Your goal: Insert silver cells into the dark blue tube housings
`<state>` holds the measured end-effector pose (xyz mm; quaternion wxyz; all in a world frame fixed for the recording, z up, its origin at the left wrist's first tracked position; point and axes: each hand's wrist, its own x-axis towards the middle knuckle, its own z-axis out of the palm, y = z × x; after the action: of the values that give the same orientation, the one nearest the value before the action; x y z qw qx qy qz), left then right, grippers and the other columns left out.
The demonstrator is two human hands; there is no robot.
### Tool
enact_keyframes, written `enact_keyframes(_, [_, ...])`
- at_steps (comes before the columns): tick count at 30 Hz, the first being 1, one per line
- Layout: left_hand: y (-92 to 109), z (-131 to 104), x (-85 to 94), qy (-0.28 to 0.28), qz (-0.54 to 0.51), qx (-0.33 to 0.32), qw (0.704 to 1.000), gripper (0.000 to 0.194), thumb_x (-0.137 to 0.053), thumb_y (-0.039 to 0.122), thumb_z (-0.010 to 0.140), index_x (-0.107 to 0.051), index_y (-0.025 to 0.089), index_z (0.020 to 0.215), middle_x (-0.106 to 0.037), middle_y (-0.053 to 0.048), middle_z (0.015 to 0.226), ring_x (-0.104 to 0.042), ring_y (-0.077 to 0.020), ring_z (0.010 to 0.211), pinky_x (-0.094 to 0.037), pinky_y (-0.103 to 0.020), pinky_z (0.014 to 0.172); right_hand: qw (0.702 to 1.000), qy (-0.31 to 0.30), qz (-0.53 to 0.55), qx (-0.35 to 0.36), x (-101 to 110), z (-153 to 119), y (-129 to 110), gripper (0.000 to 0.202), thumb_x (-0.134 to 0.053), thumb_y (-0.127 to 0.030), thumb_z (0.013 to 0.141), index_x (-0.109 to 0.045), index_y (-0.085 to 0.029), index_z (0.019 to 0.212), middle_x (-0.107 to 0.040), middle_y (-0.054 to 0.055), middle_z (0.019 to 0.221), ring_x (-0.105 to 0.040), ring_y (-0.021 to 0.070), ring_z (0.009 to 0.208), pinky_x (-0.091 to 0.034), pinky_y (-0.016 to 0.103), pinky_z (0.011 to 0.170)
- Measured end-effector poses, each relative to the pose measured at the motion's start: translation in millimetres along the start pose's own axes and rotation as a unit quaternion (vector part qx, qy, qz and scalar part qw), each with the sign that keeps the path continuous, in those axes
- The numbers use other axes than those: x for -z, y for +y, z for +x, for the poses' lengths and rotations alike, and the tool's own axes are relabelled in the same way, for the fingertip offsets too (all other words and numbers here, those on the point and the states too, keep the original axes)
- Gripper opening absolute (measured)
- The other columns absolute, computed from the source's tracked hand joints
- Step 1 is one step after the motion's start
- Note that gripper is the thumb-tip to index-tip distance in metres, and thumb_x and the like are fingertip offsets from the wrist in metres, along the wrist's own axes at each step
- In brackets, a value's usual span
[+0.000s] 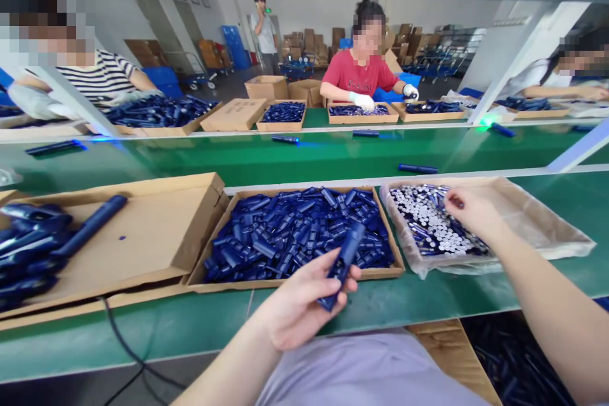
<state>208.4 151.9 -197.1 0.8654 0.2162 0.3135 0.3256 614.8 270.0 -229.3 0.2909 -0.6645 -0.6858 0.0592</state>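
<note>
My left hand (309, 298) is wrapped round a dark blue tube-shaped piece (349, 250), tilted up to the right, with an opening in its side. Behind it lies a cardboard tray (397, 266) heaped with short blue plastic parts (290, 228). My right hand (471, 209) is over a plastic-lined tray (537, 222) that holds many small cylinders with silvery round ends (428, 216). Its fingers are pressed together around small reddish-brown ends of something I cannot make out.
Cardboard trays with long blue tubes (95, 225) stand at the left. Blue tubes (417, 169), some lit, lie on the green belt (328, 162) beyond a pale rail. Across it, people (364, 70) work at trays. A black cable (117, 330) hangs front left.
</note>
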Motion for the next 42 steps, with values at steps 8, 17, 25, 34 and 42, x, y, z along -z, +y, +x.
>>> enact_keyframes(8, [-8,25,-30.1,0.044,-0.058,-0.007,0.997,0.045,-0.052,0.043,0.087,-0.054,0.019,0.125,-0.049,-0.003,0.091,-0.049,-0.005,0.07,-0.039,-0.017,0.058,0.938,-0.019,0.217,0.269,-9,-114,-168,0.009,-0.049,-0.02,0.101,-0.053,-0.021,0.109,-0.06,0.004,0.109,-0.06,0.0167,0.1,-0.05,0.028,0.086])
enact_keyframes(17, [-14,27,-37.7,0.081,-0.134,-0.022,0.987,0.04,-0.05,0.042,0.089,-0.056,0.021,0.123,-0.056,-0.003,0.096,-0.052,-0.0067,0.075,-0.043,-0.021,0.069,0.916,0.068,0.099,0.382,-53,-119,-203,0.011,-0.047,-0.013,0.104,-0.058,-0.014,0.107,-0.061,0.004,0.113,-0.054,0.0218,0.099,-0.041,0.037,0.088])
enact_keyframes(25, [-16,30,-31.7,0.147,-0.195,-0.051,0.968,0.037,-0.053,0.039,0.089,-0.057,0.021,0.121,-0.057,-0.003,0.097,-0.053,-0.0043,0.077,-0.044,-0.017,0.07,0.905,-0.046,0.073,0.416,-42,-132,-211,0.049,-0.024,-0.041,0.112,-0.056,-0.007,0.129,-0.048,0.01,0.135,-0.038,0.0313,0.128,-0.034,0.047,0.099])
enact_keyframes(34, [-11,26,-32.2,0.111,-0.142,-0.065,0.981,0.037,-0.059,0.034,0.085,-0.059,0.021,0.119,-0.055,-0.002,0.093,-0.055,-0.0072,0.086,-0.052,-0.029,0.088,0.995,0.056,-0.079,-0.025,0,-47,-92,0.03,-0.04,-0.029,0.103,-0.066,-0.018,0.114,-0.06,0.007,0.115,-0.055,0.023,0.111,-0.043,0.036,0.1])
enact_keyframes(42, [-17,25,-29.1,0.133,-0.1,-0.005,0.986,0.041,-0.06,0.036,0.084,-0.061,0.021,0.122,-0.055,-0.003,0.1,-0.054,-0.0076,0.087,-0.051,-0.028,0.086,0.923,-0.08,-0.216,-0.309,41,24,67,0.026,-0.068,-0.013,0.093,-0.054,-0.01,0.071,-0.052,0.0,0.07,-0.057,0.0137,0.072,-0.05,0.027,0.077])
